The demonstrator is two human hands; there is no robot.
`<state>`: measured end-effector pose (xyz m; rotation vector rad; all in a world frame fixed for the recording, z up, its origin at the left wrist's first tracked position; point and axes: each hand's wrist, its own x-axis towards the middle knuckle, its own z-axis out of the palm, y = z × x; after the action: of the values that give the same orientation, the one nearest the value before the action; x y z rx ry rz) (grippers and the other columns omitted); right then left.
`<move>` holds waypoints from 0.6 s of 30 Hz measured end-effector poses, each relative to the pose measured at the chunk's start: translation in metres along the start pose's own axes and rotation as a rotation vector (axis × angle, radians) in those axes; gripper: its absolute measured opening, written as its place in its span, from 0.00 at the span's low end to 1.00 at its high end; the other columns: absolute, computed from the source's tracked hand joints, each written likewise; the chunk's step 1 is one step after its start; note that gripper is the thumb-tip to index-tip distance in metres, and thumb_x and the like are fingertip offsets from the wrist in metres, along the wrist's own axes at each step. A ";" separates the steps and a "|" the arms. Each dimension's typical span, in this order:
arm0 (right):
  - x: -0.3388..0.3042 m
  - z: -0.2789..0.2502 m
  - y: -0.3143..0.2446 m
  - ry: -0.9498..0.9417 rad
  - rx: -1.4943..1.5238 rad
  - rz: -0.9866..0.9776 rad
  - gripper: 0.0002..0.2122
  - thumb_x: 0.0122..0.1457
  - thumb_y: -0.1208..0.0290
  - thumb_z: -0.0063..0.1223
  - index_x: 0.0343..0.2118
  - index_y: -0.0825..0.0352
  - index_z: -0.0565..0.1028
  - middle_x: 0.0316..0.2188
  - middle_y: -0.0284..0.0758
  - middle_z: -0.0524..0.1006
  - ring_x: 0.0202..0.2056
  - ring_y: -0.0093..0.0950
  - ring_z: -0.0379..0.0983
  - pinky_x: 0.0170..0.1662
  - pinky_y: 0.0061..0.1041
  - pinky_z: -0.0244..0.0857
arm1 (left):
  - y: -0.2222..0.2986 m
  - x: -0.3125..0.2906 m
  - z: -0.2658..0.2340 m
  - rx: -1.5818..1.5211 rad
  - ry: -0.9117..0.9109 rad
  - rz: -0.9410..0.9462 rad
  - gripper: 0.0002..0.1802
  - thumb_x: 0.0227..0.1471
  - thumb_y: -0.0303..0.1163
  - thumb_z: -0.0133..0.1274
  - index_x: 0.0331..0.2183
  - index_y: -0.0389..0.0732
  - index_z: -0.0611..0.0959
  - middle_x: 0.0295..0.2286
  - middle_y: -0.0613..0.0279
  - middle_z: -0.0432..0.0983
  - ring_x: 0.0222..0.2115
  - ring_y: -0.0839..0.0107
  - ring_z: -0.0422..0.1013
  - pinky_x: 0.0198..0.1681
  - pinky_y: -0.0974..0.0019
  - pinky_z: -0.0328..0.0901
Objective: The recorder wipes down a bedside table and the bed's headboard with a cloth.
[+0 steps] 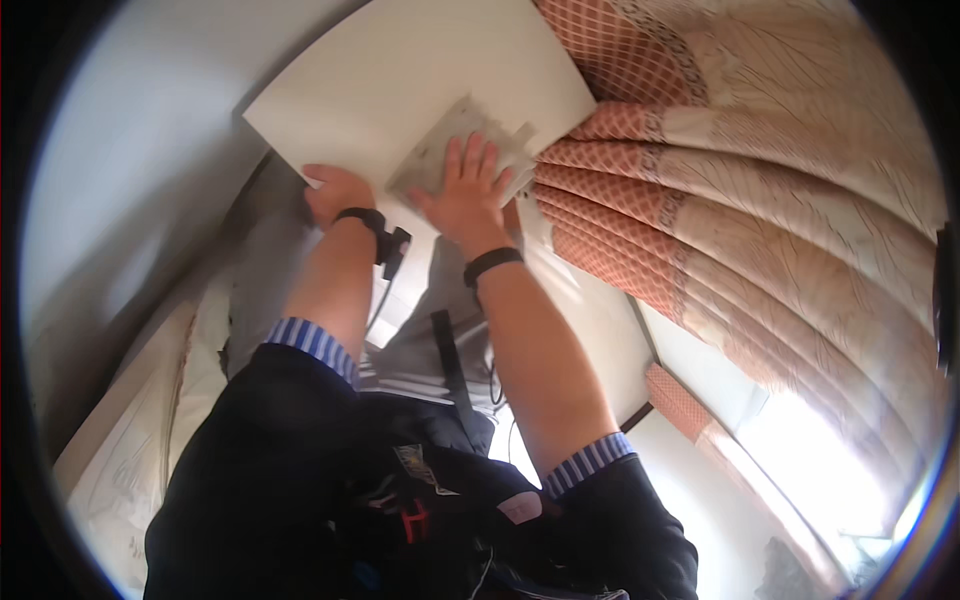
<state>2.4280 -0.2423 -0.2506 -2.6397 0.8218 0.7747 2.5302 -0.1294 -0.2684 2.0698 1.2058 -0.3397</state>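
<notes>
Worktop (345, 90): pale
Right grip (470, 200): spread wide, grey cloth (430, 150) beneath
Left grip (342, 195): at worktop edge, hold unclear
Risk: flat pressure could bunch unpinched cloth

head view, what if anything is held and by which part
Nothing is clearly held: the right grip lies spread flat on a grey cloth-like piece, and whether the left grip holds the cream board by its edge cannot be told.

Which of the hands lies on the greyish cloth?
The right hand, spread on the greyish cloth; the left hand is at the edge of the white panel.
</notes>
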 end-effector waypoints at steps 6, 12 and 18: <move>-0.022 -0.002 -0.012 -0.072 0.025 0.127 0.52 0.59 0.32 0.45 0.75 0.62 0.37 0.75 0.47 0.29 0.75 0.49 0.22 0.69 0.69 0.28 | -0.010 0.012 0.010 0.021 0.014 0.065 0.39 0.66 0.59 0.37 0.42 0.28 0.82 0.38 0.33 0.81 0.43 0.37 0.77 0.49 0.42 0.71; 0.043 -0.024 -0.002 0.000 0.099 0.283 0.54 0.59 0.28 0.38 0.74 0.65 0.31 0.75 0.47 0.23 0.74 0.50 0.17 0.66 0.73 0.27 | 0.000 0.007 -0.005 0.060 -0.042 0.001 0.41 0.66 0.60 0.34 0.52 0.28 0.77 0.48 0.33 0.77 0.51 0.38 0.73 0.58 0.45 0.67; 0.122 -0.063 0.049 0.140 0.246 0.454 0.54 0.59 0.27 0.37 0.74 0.66 0.32 0.75 0.48 0.25 0.74 0.52 0.21 0.64 0.76 0.27 | 0.010 0.010 -0.014 0.040 -0.124 -0.148 0.44 0.65 0.62 0.31 0.58 0.29 0.72 0.54 0.34 0.73 0.56 0.40 0.69 0.63 0.50 0.63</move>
<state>2.5096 -0.3611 -0.2723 -2.3328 1.4840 0.5443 2.5423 -0.1164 -0.2597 1.9665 1.2889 -0.5572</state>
